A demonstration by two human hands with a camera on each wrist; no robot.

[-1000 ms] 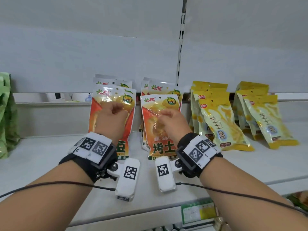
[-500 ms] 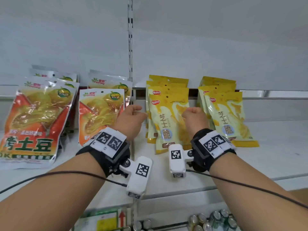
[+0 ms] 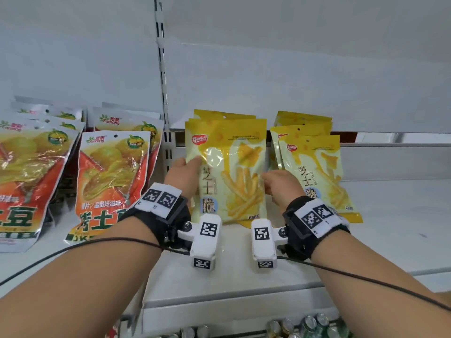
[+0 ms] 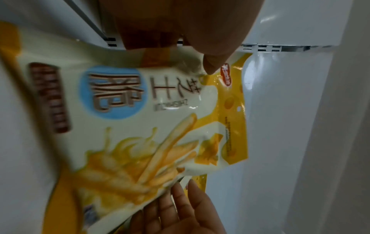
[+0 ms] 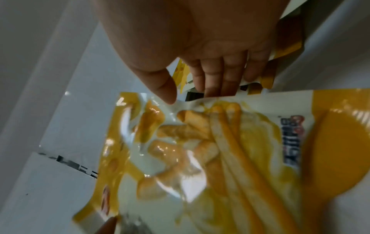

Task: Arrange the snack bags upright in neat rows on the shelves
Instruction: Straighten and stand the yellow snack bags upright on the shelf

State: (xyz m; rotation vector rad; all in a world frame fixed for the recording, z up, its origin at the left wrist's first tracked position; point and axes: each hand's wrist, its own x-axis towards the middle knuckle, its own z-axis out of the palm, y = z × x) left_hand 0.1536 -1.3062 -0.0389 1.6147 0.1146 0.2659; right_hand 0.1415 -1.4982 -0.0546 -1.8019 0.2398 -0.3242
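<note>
On the white shelf (image 3: 390,240), attention has shifted rightward from the orange potato-chip bags (image 3: 112,181), now left standing in rows, to the front yellow cheese-stick bag (image 3: 231,172) of the next stack. It stands nearly upright. Left hand (image 3: 181,176) now pinches its left edge, thumb in front; right hand (image 3: 280,186) pinches its right edge. Likely this row gets straightened next.

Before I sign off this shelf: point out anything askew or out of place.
The yellow bag, held at its side edges by the left hand and right hand, stands fairly straight. The orange bags on the left lean back and fan outward, not upright. No spill or tear is visible.
</note>
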